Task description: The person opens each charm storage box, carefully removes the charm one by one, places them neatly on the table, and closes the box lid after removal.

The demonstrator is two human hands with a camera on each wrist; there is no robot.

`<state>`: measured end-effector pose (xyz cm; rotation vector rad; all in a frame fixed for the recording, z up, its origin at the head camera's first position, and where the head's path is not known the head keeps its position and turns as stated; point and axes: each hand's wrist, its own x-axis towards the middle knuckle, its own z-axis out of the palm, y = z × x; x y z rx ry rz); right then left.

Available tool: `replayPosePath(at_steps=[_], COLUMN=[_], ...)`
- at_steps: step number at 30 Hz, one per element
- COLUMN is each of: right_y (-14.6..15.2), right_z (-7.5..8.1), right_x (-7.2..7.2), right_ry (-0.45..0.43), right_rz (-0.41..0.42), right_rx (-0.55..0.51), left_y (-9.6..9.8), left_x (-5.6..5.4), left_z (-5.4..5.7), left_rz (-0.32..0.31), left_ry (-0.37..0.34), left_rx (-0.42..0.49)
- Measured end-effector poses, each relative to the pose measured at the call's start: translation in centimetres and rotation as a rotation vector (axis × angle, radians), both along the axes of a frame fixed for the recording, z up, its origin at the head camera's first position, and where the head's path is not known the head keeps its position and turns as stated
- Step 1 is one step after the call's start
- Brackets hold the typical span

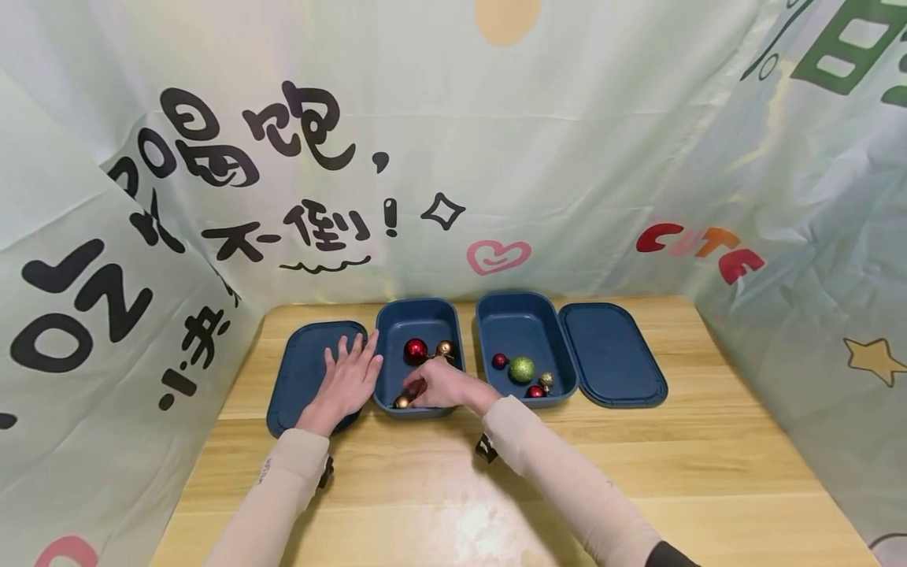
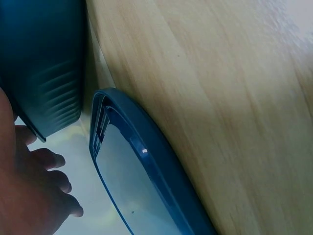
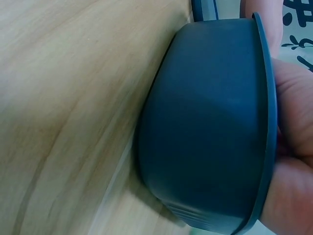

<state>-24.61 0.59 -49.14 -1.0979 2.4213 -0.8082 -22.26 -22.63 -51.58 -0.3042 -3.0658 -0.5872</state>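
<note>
My right hand (image 1: 441, 383) reaches over the near rim into the left blue box (image 1: 407, 313). Its bent fingers are beside a small gold bauble (image 1: 401, 402) in the near corner; whether they pinch it is unclear. In the right wrist view the box wall (image 3: 205, 122) hides the fingertips. Farther inside lie a red bauble (image 1: 415, 351) and a copper-coloured bauble (image 1: 445, 349). My left hand (image 1: 349, 376), fingers spread, is over the left blue lid (image 1: 298, 378), its fingertips near the left box's side. The left wrist view shows these fingers (image 2: 58, 181) holding nothing.
The right blue box (image 1: 517, 303) contains a green glitter bauble (image 1: 522, 370), two red baubles (image 1: 500, 361) and a gold glitter one (image 1: 546, 381). Another blue lid (image 1: 612, 354) lies to its right. Printed cloth (image 1: 567, 173) hangs behind the wooden table (image 1: 425, 488).
</note>
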Motion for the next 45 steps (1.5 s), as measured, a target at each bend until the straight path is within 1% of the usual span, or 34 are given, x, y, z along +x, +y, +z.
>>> replayPosePath(at_steps=[8, 14, 17, 21, 24, 26, 32, 35, 42, 45], right_y=[-0.5, -0.9, -0.9, -0.8, -0.7, -0.7, -0.6, -0.3, 0.7, 1.1], right_z=[-0.2, -0.6, -0.6, -0.6, -0.6, -0.6, -0.2, 0.1, 1.0, 1.3], right_x=[-0.2, -0.4, -0.4, -0.4, -0.4, -0.4, -0.1, 0.0, 0.2, 0.4], right_ry=[-0.019, 0.005, -0.004, -0.039, -0.021, 0.017, 0.105, 0.098, 0.039, 0.028], right_rz=[0.015, 0.025, -0.005, -0.051, -0.074, -0.080, -0.052, -0.054, -0.085, -0.098], right_rx=[0.004, 0.005, -0.011, -0.041, -0.050, -0.043, -0.035, -0.049, -0.096, -0.107], left_y=[-0.1, -0.1, 0.0, 0.1, 0.1, 0.0, 0.1, 0.1, 0.2, 0.2], left_x=[0.1, 0.0, 0.0, 0.0, -0.1, -0.1, 0.0, 0.1, 0.0, 0.0], left_z=[0.0, -0.1, -0.1, -0.1, -0.1, 0.0, 0.2, 0.2, 0.3, 0.4], left_rz=[0.001, 0.000, 0.002, 0.002, -0.002, -0.002, -0.003, -0.001, 0.005, 0.003], left_ry=[-0.010, -0.021, -0.019, -0.014, -0.012, -0.013, -0.013, -0.015, -0.019, -0.018], left_rx=[0.004, 0.007, 0.011, 0.003, -0.004, -0.007, -0.027, -0.029, -0.035, -0.033])
